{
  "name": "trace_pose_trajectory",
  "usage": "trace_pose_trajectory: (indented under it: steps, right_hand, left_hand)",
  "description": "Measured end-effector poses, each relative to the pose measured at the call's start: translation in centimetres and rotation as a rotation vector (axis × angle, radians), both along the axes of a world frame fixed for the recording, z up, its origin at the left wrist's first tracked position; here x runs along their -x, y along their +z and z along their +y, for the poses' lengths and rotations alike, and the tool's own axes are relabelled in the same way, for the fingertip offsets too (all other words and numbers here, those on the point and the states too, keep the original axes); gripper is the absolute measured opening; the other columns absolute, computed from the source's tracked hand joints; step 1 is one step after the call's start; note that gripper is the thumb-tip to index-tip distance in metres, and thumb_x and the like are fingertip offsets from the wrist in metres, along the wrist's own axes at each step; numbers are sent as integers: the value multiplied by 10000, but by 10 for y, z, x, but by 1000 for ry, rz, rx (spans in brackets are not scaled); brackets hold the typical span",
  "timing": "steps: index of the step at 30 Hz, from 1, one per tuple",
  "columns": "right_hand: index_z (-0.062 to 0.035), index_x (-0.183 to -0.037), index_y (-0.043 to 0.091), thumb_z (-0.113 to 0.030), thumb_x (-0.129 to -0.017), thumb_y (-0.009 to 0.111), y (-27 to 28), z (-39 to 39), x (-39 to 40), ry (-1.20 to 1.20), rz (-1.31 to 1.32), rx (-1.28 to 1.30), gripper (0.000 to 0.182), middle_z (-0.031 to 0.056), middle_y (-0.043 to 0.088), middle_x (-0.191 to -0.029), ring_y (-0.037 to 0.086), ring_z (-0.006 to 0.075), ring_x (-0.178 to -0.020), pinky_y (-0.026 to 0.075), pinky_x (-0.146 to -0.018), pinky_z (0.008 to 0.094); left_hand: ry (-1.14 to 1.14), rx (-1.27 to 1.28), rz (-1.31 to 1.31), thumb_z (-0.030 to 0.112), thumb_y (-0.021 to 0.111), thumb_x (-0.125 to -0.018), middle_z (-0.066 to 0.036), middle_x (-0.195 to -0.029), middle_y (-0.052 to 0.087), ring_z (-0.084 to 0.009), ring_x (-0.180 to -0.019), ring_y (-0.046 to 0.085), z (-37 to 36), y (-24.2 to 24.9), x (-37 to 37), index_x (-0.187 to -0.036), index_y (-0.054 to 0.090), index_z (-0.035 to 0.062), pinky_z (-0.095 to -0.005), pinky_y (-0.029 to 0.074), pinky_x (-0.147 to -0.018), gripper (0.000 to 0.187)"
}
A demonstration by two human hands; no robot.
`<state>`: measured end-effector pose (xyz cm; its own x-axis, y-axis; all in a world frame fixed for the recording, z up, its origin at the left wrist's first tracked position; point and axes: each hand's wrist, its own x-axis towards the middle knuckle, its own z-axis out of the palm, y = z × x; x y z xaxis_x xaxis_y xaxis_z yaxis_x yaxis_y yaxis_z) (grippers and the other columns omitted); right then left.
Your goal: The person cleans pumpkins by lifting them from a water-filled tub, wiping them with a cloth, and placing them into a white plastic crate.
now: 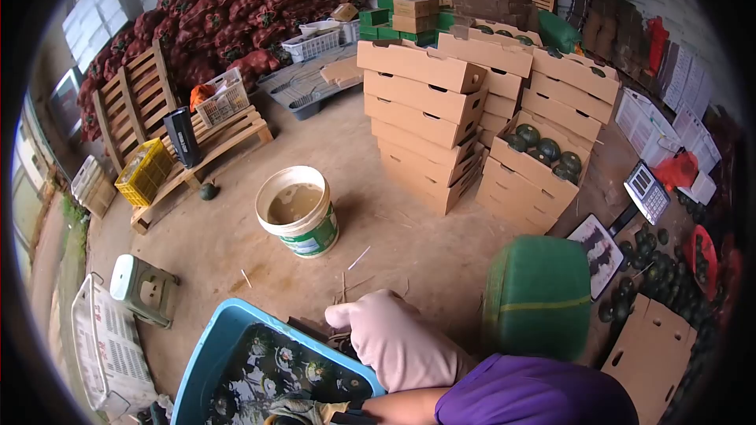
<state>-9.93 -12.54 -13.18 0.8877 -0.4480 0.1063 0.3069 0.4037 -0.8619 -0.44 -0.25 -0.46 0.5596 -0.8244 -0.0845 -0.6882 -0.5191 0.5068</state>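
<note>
Head view, right grip [305,409] unclear, over tub [218,332]

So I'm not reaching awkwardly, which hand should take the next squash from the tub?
Probably the right hand: it's over the tub, close to the squash. The left is out of view.

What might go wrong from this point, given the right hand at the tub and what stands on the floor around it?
Water could splash over the rim of the blue tub as the right hand works among the dark green fruits, perhaps leaving the floor slippery.
The open bucket of murky water stands on bare floor and might spill if knocked.
The tall stack of cardboard boxes looks unevenly aligned and could shift if bumped.
</note>
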Motion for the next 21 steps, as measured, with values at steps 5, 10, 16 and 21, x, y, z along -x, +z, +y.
trace_pose_trajectory:
  steps: [5,10,16,21]
  right_hand:
    - [-75,-898,589,-235,-999,582,5,4,-8,-57,11,234,189,71,569,-783,569,204,-679,511,-620,339]
    - [-75,-880,588,-240,-999,574,6,8,-8,-178,93,616,204,78,569,-785,570,211,-700,516,-658,347]
    - [-76,-858,587,-247,-998,564,7,7,-4,-306,155,935,223,86,569,-788,572,220,-725,521,-704,357]
    - [-77,-840,587,-253,-998,556,18,3,7,-371,176,1026,239,93,569,-791,574,228,-746,526,-742,365]
  left_hand:
    - [-119,-157,-134,395,803,-838,-318,-1407,560,-454,-1337,512,-8,19,29,-1442,502,-63,-477,392,-1156,816]
    - [49,-50,107,319,743,-908,-276,-1427,553,-379,-1313,539,1,26,62,-1440,501,-64,-439,401,-1136,699]
    - [294,567,678,323,622,-1023,-190,-1329,611,-293,-1100,632,3,-15,44,-1375,572,7,-394,544,-897,476]
    - [162,232,-137,313,608,-1026,-213,-1291,624,-328,-1067,646,-2,7,83,-1369,576,13,-404,546,-897,458]
